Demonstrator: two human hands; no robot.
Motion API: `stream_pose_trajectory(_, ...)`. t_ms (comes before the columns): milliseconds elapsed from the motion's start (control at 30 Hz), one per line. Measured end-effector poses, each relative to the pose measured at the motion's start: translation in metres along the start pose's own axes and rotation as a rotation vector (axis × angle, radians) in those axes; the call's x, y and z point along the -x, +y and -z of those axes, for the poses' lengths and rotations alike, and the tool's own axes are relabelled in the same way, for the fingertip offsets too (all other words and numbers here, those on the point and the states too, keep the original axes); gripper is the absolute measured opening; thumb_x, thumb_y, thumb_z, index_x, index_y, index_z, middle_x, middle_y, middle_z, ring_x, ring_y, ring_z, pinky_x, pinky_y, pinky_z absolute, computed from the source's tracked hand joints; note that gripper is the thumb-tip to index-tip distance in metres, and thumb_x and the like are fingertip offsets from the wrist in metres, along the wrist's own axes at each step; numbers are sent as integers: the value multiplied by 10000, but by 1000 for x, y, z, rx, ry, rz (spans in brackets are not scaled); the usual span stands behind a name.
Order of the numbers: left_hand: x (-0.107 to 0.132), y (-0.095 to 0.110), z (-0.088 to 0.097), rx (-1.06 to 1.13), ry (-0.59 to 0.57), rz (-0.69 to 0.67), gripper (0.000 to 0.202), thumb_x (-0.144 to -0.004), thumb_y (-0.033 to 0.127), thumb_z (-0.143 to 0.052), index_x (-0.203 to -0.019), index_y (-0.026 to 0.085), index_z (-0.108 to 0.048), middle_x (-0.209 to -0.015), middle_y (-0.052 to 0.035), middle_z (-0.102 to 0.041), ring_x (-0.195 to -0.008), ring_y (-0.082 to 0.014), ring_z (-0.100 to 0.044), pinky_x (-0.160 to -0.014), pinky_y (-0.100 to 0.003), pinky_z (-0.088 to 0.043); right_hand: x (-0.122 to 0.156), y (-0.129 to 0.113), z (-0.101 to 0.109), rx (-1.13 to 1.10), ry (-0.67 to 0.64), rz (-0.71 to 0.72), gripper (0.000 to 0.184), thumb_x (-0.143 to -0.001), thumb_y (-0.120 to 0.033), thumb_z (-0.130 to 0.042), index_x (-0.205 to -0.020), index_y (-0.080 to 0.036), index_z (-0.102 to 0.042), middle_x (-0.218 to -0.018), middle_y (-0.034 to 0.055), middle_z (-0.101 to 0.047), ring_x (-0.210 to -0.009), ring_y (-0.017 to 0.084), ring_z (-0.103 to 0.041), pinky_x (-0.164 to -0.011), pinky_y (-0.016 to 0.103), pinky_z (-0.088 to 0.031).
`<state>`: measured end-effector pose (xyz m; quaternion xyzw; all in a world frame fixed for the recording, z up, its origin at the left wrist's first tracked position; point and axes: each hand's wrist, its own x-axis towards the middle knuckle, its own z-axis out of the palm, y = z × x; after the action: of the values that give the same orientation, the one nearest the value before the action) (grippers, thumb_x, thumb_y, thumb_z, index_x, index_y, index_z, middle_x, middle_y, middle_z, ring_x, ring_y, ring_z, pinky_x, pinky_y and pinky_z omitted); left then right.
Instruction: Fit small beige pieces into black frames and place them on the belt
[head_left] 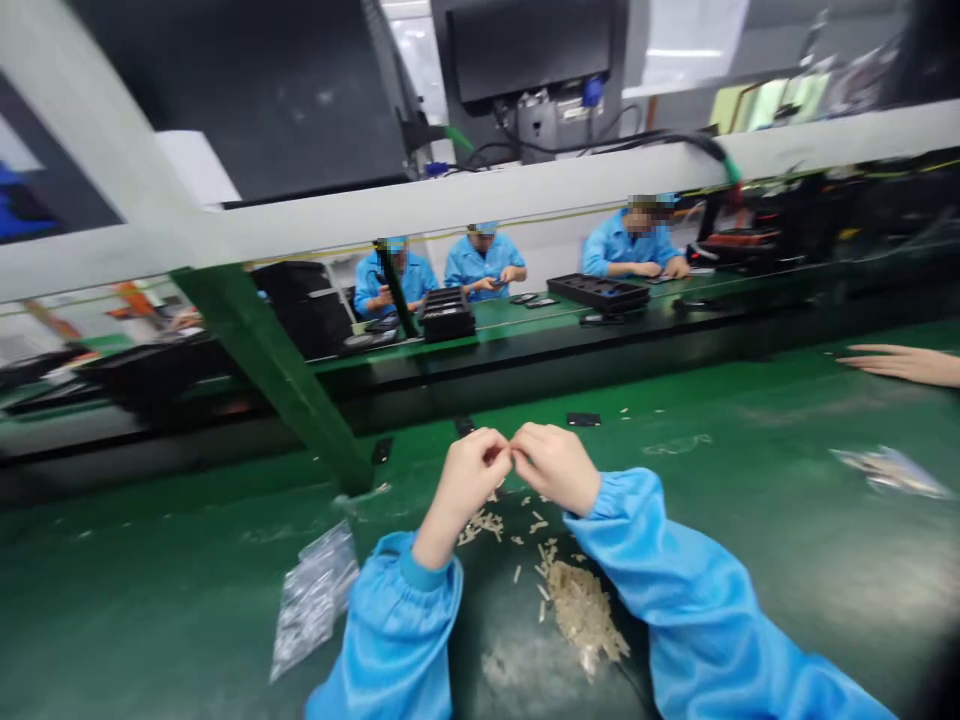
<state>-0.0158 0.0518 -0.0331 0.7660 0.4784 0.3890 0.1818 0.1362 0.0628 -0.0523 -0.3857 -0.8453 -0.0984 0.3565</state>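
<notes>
My left hand (pixel 469 475) and my right hand (pixel 555 465) meet fingertip to fingertip above the green bench (pixel 712 520), both pinched closed on a tiny piece that is too small to make out. Both arms wear blue sleeves. Right under the hands lies a heap of small beige parts (pixel 581 605), with several loose ones scattered toward the left hand. A clear plastic bag (pixel 315 595) of small parts lies to the left of my left forearm.
A green post (pixel 277 375) slants down to the bench left of my hands. Small black pieces (pixel 583 419) lie beyond them. Another person's hand (pixel 900 362) rests at the right edge, near a clear bag (pixel 889 470). Across a black conveyor, three workers in blue sit by black trays (pixel 600 292).
</notes>
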Motion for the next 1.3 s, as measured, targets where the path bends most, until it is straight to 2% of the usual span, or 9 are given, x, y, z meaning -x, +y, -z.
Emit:
stream_pose_trajectory(333, 2, 0, 2, 162, -20, 49, 99, -676, 135, -482, -586, 170, -504, -591, 34, -467, -580, -105, -433, -564, -223, -332, 0, -2, 3, -44, 47, 4, 161, -797, -127, -474, -692, -184, -582, -698, 16, -639, -625, 131, -573, -618, 241, -387)
stream_pose_trajectory(700, 4, 4, 2, 96, 0, 11, 112, -673, 124, -480, -574, 177, -481, -588, 34, -456, -569, -103, -430, -551, -221, -322, 0, -7, 4, 8, 104, -6, 176, -783, -128, -469, -648, -184, -566, -652, 19, -605, -577, 132, -515, -595, 257, -339)
stream_pose_trajectory(833, 3, 4, 5, 126, 2, 12, 110, -657, 121, -465, -563, 178, -454, -584, 32, -443, -566, -105, -415, -555, -228, -317, -2, -6, 11, 10, 142, -23, 168, -738, -113, -448, -611, -186, -530, -616, 15, -572, -576, 136, -489, -588, 264, -330)
stream_pose_trajectory(933, 3, 4, 8, 198, -7, -3, 113, -672, 144, -451, -566, 181, -436, -590, 27, -438, -579, -111, -408, -572, -237, -321, -2, -4, 19, -98, 133, -13, 169, -744, -128, -433, -599, -187, -498, -598, 4, -538, -567, 127, -473, -588, 254, -341)
stream_pose_trajectory(1100, 4, 6, 11, 264, -36, -54, 134, -700, 181, -455, -570, 185, -426, -602, 22, -440, -597, -119, -414, -592, -243, -337, -3, -4, 23, -319, 48, -51, 332, -869, -241, -423, -541, -197, -419, -555, -16, -447, -525, 112, -430, -537, 243, -346)
stream_pose_trajectory(1300, 5, 8, 11, 266, -48, -83, 139, -711, 193, -466, -575, 182, -441, -603, 18, -446, -607, -125, -428, -602, -250, -342, -5, -4, 23, -569, -2, -71, 162, -847, -229, -498, -701, -183, -551, -690, 19, -580, -632, 135, -556, -605, 254, -452)
